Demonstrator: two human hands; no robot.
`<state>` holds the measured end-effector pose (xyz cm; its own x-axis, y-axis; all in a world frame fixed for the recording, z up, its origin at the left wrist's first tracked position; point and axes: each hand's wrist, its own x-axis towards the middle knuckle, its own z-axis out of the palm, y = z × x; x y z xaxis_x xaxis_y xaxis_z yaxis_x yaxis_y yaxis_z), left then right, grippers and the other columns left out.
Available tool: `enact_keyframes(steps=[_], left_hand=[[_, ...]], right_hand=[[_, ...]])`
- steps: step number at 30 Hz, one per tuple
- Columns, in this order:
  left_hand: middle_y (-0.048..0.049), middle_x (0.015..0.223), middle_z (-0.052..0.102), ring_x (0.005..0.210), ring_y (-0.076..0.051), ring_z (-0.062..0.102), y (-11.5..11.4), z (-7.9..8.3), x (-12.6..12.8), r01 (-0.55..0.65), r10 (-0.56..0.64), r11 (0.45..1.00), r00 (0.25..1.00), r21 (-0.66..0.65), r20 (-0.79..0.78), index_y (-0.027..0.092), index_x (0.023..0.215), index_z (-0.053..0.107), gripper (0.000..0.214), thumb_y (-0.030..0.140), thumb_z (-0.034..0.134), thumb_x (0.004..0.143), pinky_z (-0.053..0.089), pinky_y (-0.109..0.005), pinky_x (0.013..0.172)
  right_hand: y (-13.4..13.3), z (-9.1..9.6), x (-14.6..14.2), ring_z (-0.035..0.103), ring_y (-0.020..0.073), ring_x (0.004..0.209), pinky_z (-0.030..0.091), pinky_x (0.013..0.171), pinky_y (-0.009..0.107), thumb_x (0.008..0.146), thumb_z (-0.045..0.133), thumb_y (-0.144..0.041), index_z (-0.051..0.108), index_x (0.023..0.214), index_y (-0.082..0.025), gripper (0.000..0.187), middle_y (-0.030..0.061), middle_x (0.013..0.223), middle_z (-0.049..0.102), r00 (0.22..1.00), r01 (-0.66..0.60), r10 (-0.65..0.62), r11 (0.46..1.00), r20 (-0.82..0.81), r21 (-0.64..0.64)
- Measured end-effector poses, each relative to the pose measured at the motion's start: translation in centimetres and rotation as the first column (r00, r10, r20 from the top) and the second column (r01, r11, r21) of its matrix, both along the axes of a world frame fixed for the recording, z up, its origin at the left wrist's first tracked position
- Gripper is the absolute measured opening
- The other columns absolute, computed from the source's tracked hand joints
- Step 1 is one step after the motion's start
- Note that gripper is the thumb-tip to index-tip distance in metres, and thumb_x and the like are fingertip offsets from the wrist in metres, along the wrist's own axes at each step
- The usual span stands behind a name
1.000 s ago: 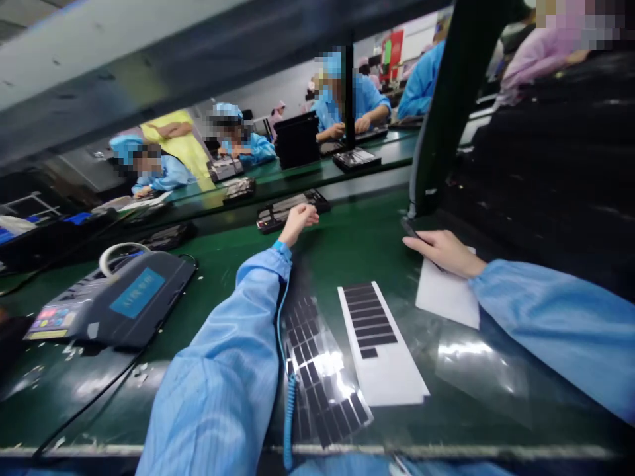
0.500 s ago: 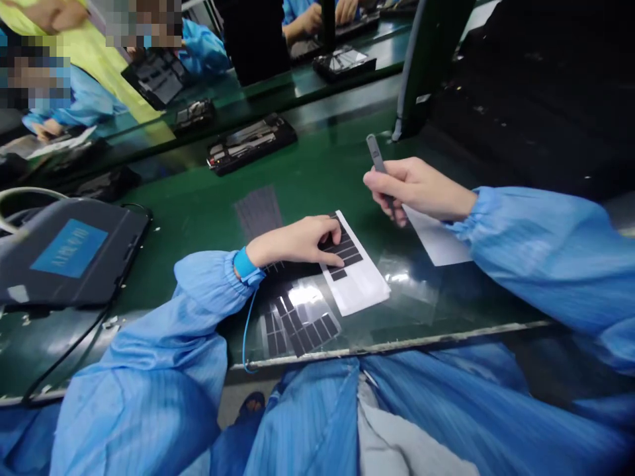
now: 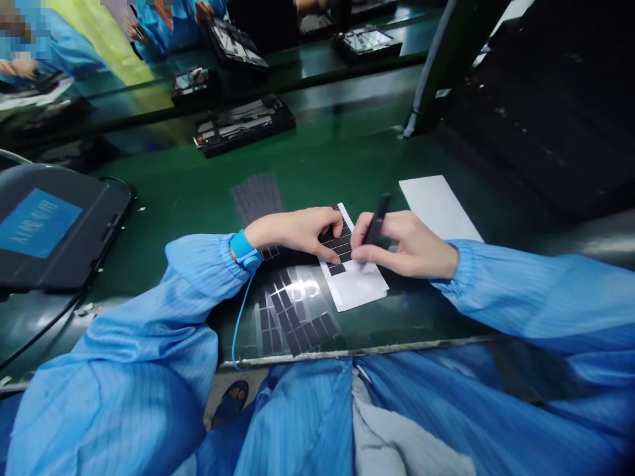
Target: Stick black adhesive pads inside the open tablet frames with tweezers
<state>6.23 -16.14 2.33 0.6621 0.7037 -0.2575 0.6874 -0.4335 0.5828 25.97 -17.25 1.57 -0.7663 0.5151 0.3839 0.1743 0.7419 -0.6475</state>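
the left hand [image 3: 300, 233] rests on the white sheet [image 3: 354, 291] on the worktop [image 3: 347, 162], thumb and fingers apart, likely to steady it. the right hand [image 3: 411, 246] has its grip clamped on a tool [image 3: 378, 221], pen-like, presumably for fine control.

Bkgd dim, blurry; film sheets [image 3: 292, 316] w/ glare.

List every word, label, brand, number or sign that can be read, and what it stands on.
"A1" or "AI", unsure which: pale characters on the blue label of the grey machine; the rest is too blurred to read.
None readable on the dark tool in the right hand.
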Motion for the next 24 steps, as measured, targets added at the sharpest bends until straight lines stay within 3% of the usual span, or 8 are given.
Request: enact_keyframes(steps=[2,5,8,10,14,18,22,24], left_hand=[[0.0006,0.080,0.049,0.065,-0.011,0.043,0.1,-0.1,-0.2,0.016,-0.016,1.000,1.000,0.021,-0.014,0.016,0.082,0.053,0.035,0.035,0.073,0.061,0.030,-0.020,0.056],[0.0004,0.079,0.051,0.064,-0.010,0.044,0.2,0.1,-0.3,0.036,-0.033,0.998,0.998,0.045,-0.047,0.016,0.084,0.054,0.035,0.039,0.070,0.064,0.032,-0.020,0.056],[0.0001,0.071,0.053,0.061,-0.010,0.046,-0.1,0.6,0.8,0.003,0.004,0.988,0.999,0.153,-0.049,0.015,0.077,0.057,0.023,0.038,0.058,0.076,0.033,-0.021,0.057],[-0.0012,0.072,0.057,0.066,-0.011,0.049,-0.6,1.0,2.0,-0.006,0.010,0.963,1.000,0.271,-0.012,0.015,0.074,0.058,0.022,0.034,0.051,0.082,0.037,-0.022,0.062],[-0.0078,0.105,0.062,0.101,-0.017,0.054,-2.2,1.0,4.2,0.108,-0.109,0.926,0.994,0.361,-0.017,0.014,0.100,0.059,0.027,0.033,0.048,0.085,0.042,-0.028,0.088],[-0.0176,0.140,0.038,0.131,-0.024,0.034,-4.3,0.4,5.1,0.309,-0.267,0.900,0.948,0.309,-0.170,0.004,0.129,0.042,0.055,0.040,0.044,0.088,0.031,-0.036,0.108],[-0.0151,0.147,0.025,0.139,-0.025,0.017,-5.8,0.4,5.8,0.430,-0.377,0.874,0.894,0.225,-0.241,0.006,0.138,0.029,0.065,0.045,0.041,0.089,0.025,-0.040,0.112],[-0.0125,0.148,0.023,0.140,-0.025,0.014,-6.1,0.6,6.4,0.475,-0.428,0.859,0.870,0.189,-0.243,0.009,0.140,0.027,0.065,0.046,0.040,0.089,0.023,-0.041,0.113]], right_hand=[[-0.3,0.9,1.2,0.052,0.0109,0.058,0.041,0.055,0.023,0.091,0.045,-0.034,0.056,0.072,-0.015,0.029,0.0023,0.067,0.057,0.992,0.066,-0.076,0.993,0.100,0.094],[-2.7,1.2,4.0,0.057,0.0149,0.068,0.045,0.062,0.026,0.092,0.042,-0.029,0.060,0.080,-0.013,0.026,0.0072,0.081,0.060,0.950,0.163,-0.213,0.962,0.228,0.218],[-6.6,-0.3,6.2,0.062,0.0175,0.085,0.051,0.068,0.026,0.090,0.044,-0.023,0.063,0.096,-0.016,0.022,0.0080,0.103,0.062,0.910,0.267,-0.335,0.924,0.245,0.272],[-9.0,-1.5,6.8,0.063,0.0182,0.089,0.053,0.064,0.027,0.090,0.043,-0.023,0.061,0.111,-0.016,0.028,0.0068,0.117,0.059,0.879,0.292,-0.384,0.902,0.283,0.317],[-11.4,-2.7,6.9,0.066,0.0184,0.079,0.055,0.053,0.030,0.088,0.047,-0.026,0.051,0.128,-0.014,0.042,0.0039,0.131,0.049,0.814,0.295,-0.432,0.883,0.388,0.365],[-11.6,-2.8,8.6,0.066,0.0186,0.082,0.058,0.060,0.029,0.086,0.048,-0.019,0.059,0.121,-0.019,0.036,-0.0005,0.124,0.054,0.830,0.344,-0.433,0.893,0.351,0.288],[-11.3,-3.0,12.0,0.064,0.0174,0.092,0.057,0.075,0.026,0.088,0.048,-0.024,0.069,0.105,-0.025,0.026,-0.0018,0.112,0.062,0.859,0.428,-0.462,0.885,0.223,0.184],[-10.7,-3.1,13.8,0.065,0.0173,0.090,0.056,0.078,0.026,0.088,0.048,-0.026,0.073,0.093,-0.025,0.025,-0.0013,0.108,0.064,0.836,0.495,-0.523,0.849,0.166,0.185]])
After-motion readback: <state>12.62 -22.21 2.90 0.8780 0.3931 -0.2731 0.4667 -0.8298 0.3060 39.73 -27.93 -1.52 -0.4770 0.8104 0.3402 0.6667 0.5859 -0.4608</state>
